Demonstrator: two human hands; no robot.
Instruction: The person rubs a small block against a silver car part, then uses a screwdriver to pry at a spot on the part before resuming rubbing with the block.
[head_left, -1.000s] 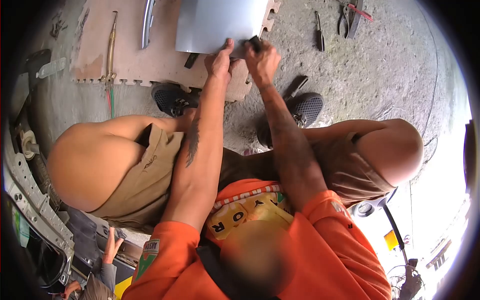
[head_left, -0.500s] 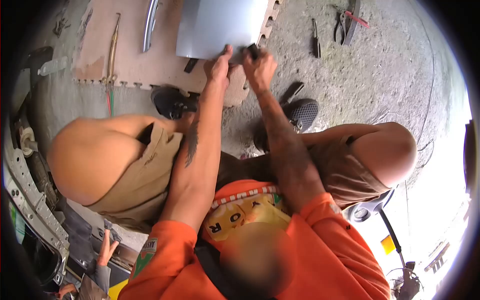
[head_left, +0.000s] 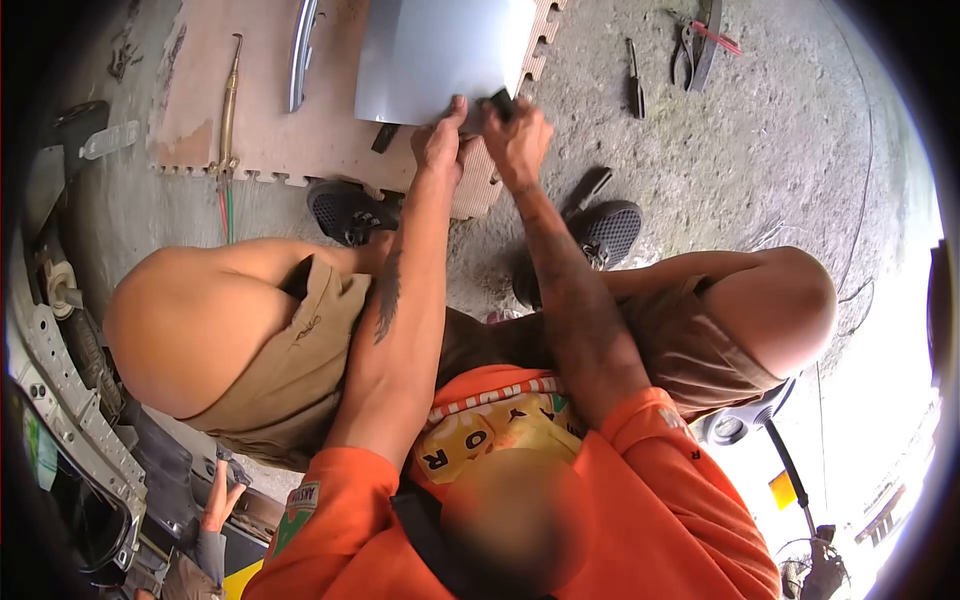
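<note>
A smooth silver-grey panel (head_left: 440, 60) lies on the foam mat, its near edge toward me. My left hand (head_left: 440, 142) grips that edge, thumb on top and fingers curled beneath. Close beside it, at the panel's near right corner, my right hand (head_left: 518, 138) is closed around a small black block (head_left: 500, 103), which touches or nearly touches the panel. A dark flat piece (head_left: 384, 137) sticks out from under the panel, left of my left hand.
The foam mat (head_left: 270, 130) carries a brass torch (head_left: 230, 110) with red and green hoses and a curved chrome strip (head_left: 299, 60). Pliers (head_left: 686, 55), a screwdriver (head_left: 635, 85) and a dark-handled tool (head_left: 587, 192) lie on concrete. Another person's hand (head_left: 218, 498) shows lower left.
The black block and my right hand have shifted slightly left along the panel's corner. My left hand keeps its hold. The whole view has moved a little.
</note>
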